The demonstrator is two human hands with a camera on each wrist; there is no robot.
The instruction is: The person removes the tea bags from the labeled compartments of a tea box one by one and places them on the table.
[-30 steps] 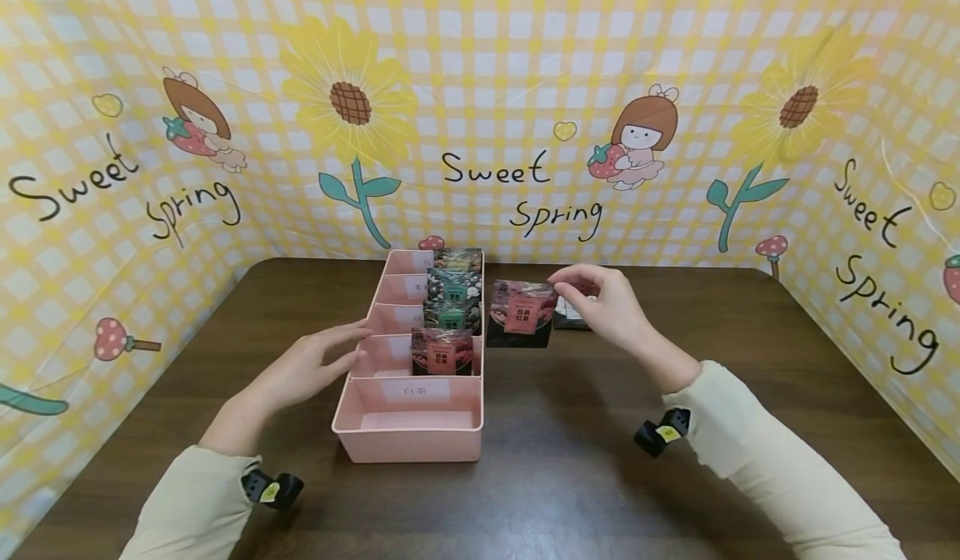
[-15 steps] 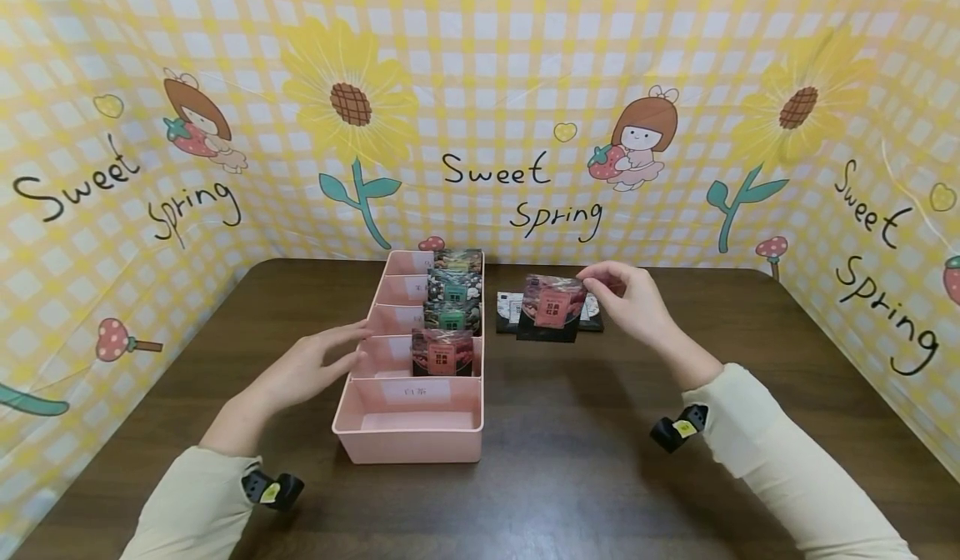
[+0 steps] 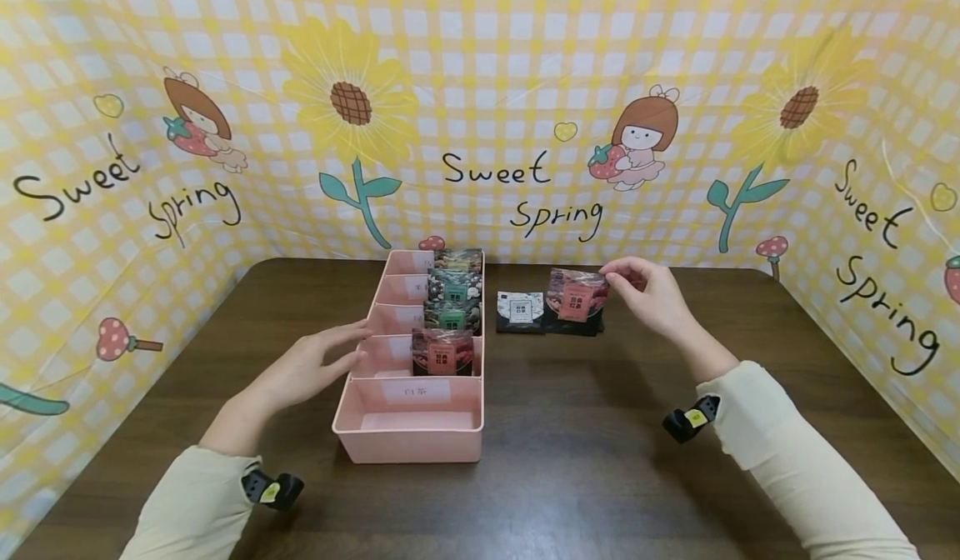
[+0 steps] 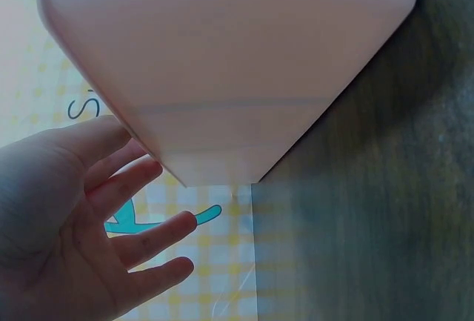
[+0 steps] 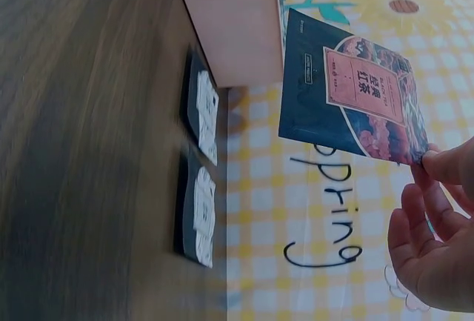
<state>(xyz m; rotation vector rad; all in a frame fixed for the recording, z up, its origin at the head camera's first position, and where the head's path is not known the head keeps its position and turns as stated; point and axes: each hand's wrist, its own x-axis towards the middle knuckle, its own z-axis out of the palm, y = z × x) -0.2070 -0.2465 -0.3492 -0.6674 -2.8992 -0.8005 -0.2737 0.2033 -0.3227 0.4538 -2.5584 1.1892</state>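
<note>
My right hand (image 3: 648, 300) pinches the upper right corner of a red and black tea sachet (image 3: 576, 295) between thumb and fingers. In the right wrist view the sachet (image 5: 355, 91) hangs off the table, its printed front showing. Seen from the head, it overlaps one of two white and black tea sachets lying on the table; the other white sachet (image 3: 521, 310) lies to its left. My left hand (image 3: 300, 370) rests its fingertips at the left rim of a pink divided box (image 3: 408, 446), fingers loosely spread, as the left wrist view also shows.
Upright tea sachets stand in the box: a red one (image 3: 442, 353), two green ones behind it, and another at the far end. The nearest compartment bears a white label (image 3: 416, 391). A yellow checked cloth (image 3: 480, 85) rises behind the brown table (image 3: 570, 477).
My right hand has carried the red sachet to the right, away from the box, uncovering the left white sachet and now overlapping the right one. My left hand has stayed in place.
</note>
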